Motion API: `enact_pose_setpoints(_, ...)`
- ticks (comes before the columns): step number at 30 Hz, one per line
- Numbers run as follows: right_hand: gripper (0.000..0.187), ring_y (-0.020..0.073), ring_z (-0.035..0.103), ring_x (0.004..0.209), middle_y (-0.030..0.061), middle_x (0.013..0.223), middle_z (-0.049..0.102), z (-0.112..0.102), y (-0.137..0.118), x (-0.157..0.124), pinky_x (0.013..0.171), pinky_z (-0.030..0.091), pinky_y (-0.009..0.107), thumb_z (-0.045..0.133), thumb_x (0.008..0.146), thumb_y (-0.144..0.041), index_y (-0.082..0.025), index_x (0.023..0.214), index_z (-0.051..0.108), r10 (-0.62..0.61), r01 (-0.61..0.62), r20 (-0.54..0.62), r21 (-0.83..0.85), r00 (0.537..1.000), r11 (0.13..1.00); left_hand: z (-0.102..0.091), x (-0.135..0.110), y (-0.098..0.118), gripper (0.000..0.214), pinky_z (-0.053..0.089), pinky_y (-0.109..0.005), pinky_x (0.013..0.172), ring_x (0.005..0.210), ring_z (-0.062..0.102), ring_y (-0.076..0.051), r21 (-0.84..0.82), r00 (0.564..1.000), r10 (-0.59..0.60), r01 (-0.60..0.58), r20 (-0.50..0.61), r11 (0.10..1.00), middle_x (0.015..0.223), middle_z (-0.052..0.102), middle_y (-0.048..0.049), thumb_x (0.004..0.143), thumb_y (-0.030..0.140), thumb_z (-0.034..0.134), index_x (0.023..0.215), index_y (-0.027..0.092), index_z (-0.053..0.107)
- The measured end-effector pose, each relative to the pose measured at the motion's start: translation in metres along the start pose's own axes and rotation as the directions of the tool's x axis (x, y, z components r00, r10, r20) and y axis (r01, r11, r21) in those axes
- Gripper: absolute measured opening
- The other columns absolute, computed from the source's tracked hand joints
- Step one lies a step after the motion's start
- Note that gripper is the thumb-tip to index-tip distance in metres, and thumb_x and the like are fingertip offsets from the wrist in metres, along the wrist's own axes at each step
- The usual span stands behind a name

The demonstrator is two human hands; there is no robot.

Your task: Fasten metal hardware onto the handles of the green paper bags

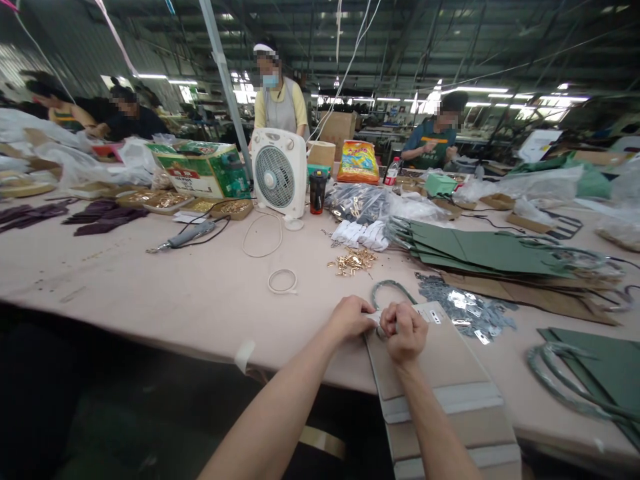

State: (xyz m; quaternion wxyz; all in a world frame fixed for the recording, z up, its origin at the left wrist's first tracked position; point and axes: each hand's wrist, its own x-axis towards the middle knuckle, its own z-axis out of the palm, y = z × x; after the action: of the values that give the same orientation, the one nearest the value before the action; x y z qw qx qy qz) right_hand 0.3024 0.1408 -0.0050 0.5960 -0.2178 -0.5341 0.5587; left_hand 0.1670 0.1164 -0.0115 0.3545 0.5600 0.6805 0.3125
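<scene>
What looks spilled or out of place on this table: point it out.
The gold-coloured pieces lie in a loose heap straight on the table, and grey metal plates spread untidily beside the beige panel; both look spilled, though possibly just stock. A pale, tape-like strip hangs askew over the front edge.

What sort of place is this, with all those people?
Probably a factory workshop, maybe for bags: there are several workers, a stack of green panels and a heap of gold-coloured metal fittings.

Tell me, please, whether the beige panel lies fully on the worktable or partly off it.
Partly off. The beige panel has its far end over the worktable, but its near part extends past the front edge.
</scene>
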Motion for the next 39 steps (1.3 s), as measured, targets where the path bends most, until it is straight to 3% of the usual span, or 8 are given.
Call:
enact_pose_setpoints(5,0.042,0.0094,0.038,0.04,-0.0061,0.049,0.039,0.003,0.013,0.001,0.039,0.028,0.024,0.057,0.097,-0.042,-0.022,0.061,0.052,-0.05,0.045,-0.037,-0.123,0.998,0.991,-0.01,-0.003,0.001,0.032,0.049,-0.023,0.079,0.089,0.066,-0.019,-0.029,0.996,0.037,-0.035,0.077,0.999,0.081,0.074,0.003,0.077,0.035,0.071,0.101,0.018,0.082)
enact_pose_setpoints(9,0.039,0.0085,0.037,0.039,-0.0074,0.048,0.039,0.003,0.017,0.013,0.038,0.028,0.022,0.059,0.096,-0.044,-0.021,0.064,0.055,-0.015,0.009,-0.038,-0.143,0.999,0.99,-0.014,-0.009,0.0,0.04,0.047,-0.023,0.072,0.078,0.064,-0.017,-0.037,0.99,0.06,-0.056,0.131,0.998,0.076,0.07,0.0041,0.07,0.039,0.078,0.103,0.017,0.081)
enact_pose_setpoints(12,0.039,0.0072,0.034,0.036,-0.0089,0.046,0.037,-0.002,0.012,0.028,0.035,0.025,0.02,0.061,0.095,-0.045,-0.02,0.066,0.055,0.069,-0.071,-0.04,-0.042,0.997,0.997,-0.011,-0.014,-0.001,0.06,0.049,-0.025,0.075,0.084,0.066,-0.021,0.015,0.995,0.063,-0.064,0.076,0.998,0.091,0.075,0.0005,0.063,0.045,0.085,0.116,0.018,0.077)
enact_pose_setpoints(16,0.039,0.0058,0.031,0.033,-0.0103,0.046,0.036,-0.003,0.005,0.044,0.033,0.024,0.018,0.062,0.095,-0.045,-0.02,0.067,0.054,0.067,-0.062,-0.076,0.069,0.995,0.996,-0.006,-0.016,-0.003,0.07,0.05,-0.029,0.085,0.1,0.068,-0.025,0.102,0.996,0.089,-0.09,0.013,0.991,0.113,0.076,-0.0031,0.062,0.051,0.087,0.126,0.024,0.073)
enact_pose_setpoints(24,0.041,0.0068,0.034,0.033,-0.0102,0.044,0.036,0.013,0.015,0.052,0.034,0.023,0.02,0.065,0.093,-0.048,-0.019,0.065,0.055,0.175,-0.166,0.093,-0.104,0.98,0.981,-0.006,-0.018,-0.006,0.05,0.046,-0.027,0.073,0.082,0.067,-0.022,0.184,0.987,0.161,-0.158,-0.004,0.97,0.088,0.075,-0.0006,0.069,0.052,0.085,0.111,0.025,0.078)
enact_pose_setpoints(33,0.042,0.0086,0.039,0.04,-0.0076,0.046,0.04,0.01,0.014,0.038,0.04,0.031,0.022,0.058,0.097,-0.047,-0.021,0.065,0.053,0.096,-0.035,0.216,-0.268,0.972,0.963,-0.002,-0.015,-0.012,0.042,0.041,-0.026,0.069,0.079,0.064,-0.02,0.21,0.972,0.235,-0.228,-0.009,0.951,0.087,0.072,-0.0008,0.072,0.049,0.084,0.104,0.023,0.078)
enact_pose_setpoints(39,0.04,0.008,0.035,0.038,-0.0089,0.048,0.037,0.01,-0.001,0.036,0.04,0.026,0.022,0.053,0.1,-0.041,-0.021,0.066,0.05,-0.013,0.031,0.218,-0.081,0.976,0.996,-0.003,-0.019,-0.012,0.042,0.038,-0.025,0.066,0.072,0.057,-0.016,0.178,0.967,0.253,-0.247,-0.014,0.953,0.078,0.069,0.0008,0.067,0.051,0.086,0.094,0.021,0.078)
